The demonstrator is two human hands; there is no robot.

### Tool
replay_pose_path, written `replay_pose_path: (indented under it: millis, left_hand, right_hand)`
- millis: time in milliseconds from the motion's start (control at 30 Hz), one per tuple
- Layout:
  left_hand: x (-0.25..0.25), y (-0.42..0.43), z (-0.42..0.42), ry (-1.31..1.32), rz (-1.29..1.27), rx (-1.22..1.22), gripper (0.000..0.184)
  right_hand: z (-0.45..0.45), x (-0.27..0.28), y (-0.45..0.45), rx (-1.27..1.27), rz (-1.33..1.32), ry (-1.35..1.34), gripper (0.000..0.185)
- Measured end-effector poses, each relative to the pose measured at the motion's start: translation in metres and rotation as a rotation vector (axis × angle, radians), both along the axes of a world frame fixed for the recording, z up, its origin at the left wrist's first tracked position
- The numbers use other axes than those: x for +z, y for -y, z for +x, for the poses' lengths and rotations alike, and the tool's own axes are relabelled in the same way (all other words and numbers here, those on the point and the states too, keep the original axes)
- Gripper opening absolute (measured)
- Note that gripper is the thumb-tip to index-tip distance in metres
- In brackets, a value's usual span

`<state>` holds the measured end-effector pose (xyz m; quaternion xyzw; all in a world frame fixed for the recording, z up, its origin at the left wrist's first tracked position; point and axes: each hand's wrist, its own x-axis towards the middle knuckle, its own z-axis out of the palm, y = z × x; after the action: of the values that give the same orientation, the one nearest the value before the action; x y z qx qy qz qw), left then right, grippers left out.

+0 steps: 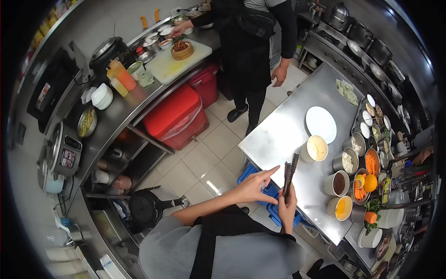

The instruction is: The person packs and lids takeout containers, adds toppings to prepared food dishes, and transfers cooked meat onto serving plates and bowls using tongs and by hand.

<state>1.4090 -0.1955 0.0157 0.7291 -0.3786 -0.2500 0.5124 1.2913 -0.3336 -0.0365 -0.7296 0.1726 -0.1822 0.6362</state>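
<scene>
In the head view my right hand [287,210] is wrapped round a pair of dark tongs [290,176], their toothed tips pointing up and away from me. My left hand [254,187] is beside it, holding nothing, with the index finger stretched out and the thumb apart. Both hands are near the edge of the steel table [274,135]. Beyond the tongs stands a pale tub [314,149] with yellowish contents. Behind that tub is a white oval plate [321,125].
Metal containers [347,161] of ingredients, including shredded carrot [371,162], line the table's right side. Another person [246,51] stands at the far counter, one hand near a bamboo steamer [181,50] on a cutting board [162,67]. A red bin [176,116] and a pan [146,206] are at left.
</scene>
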Motion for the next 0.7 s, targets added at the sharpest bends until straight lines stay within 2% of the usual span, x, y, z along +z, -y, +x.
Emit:
replay_pose_path:
  millis: [100,200,300,400,433,467,500,533,567,600,633,700]
  left_hand:
    - [0.004,-0.013,-0.016,-0.273,0.019,-0.040,0.093]
    - [-0.019,-0.024,-0.031,-0.439,-0.196,-0.114,0.088]
    - [-0.028,-0.038,-0.047,-0.499,-0.174,-0.104,0.079]
    - [-0.037,-0.048,-0.050,-0.438,-0.097,-0.111,0.068]
    - [-0.042,-0.050,-0.048,-0.460,-0.114,-0.106,0.056]
    - [-0.051,-0.052,-0.047,-0.588,-0.161,-0.109,0.050]
    - [-0.057,-0.052,-0.043,-0.599,-0.103,-0.087,0.044]
    - [-0.045,-0.049,-0.036,-0.642,-0.188,-0.123,0.030]
    - [-0.057,-0.050,-0.025,-0.590,-0.124,-0.122,0.031]
    - [-0.052,-0.041,-0.019,-0.556,-0.193,-0.084,0.042]
    - [-0.054,-0.035,-0.004,-0.540,-0.137,-0.063,0.034]
    - [-0.052,-0.010,0.027,-0.397,-0.087,-0.084,0.028]
  right_hand:
    - [-0.015,-0.002,0.007,-0.049,0.041,-0.011,0.048]
    - [-0.028,0.008,0.012,-0.092,0.101,-0.011,0.047]
    - [-0.040,0.004,0.017,-0.142,0.126,-0.003,0.045]
    - [-0.051,-0.001,0.017,-0.242,0.158,-0.015,0.039]
    - [-0.056,-0.009,0.020,-0.270,0.135,-0.029,0.038]
    - [-0.067,-0.014,0.024,-0.321,0.112,-0.052,0.037]
    - [-0.072,-0.011,0.024,-0.360,0.160,-0.080,0.035]
    - [-0.075,-0.007,0.023,-0.413,0.209,-0.104,0.034]
    - [-0.081,-0.006,0.023,-0.450,0.213,-0.084,0.034]
    - [-0.082,-0.007,0.023,-0.475,0.214,-0.050,0.033]
    - [-0.084,-0.005,0.021,-0.525,0.219,-0.042,0.032]
    - [-0.082,-0.005,0.020,-0.595,0.225,-0.009,0.030]
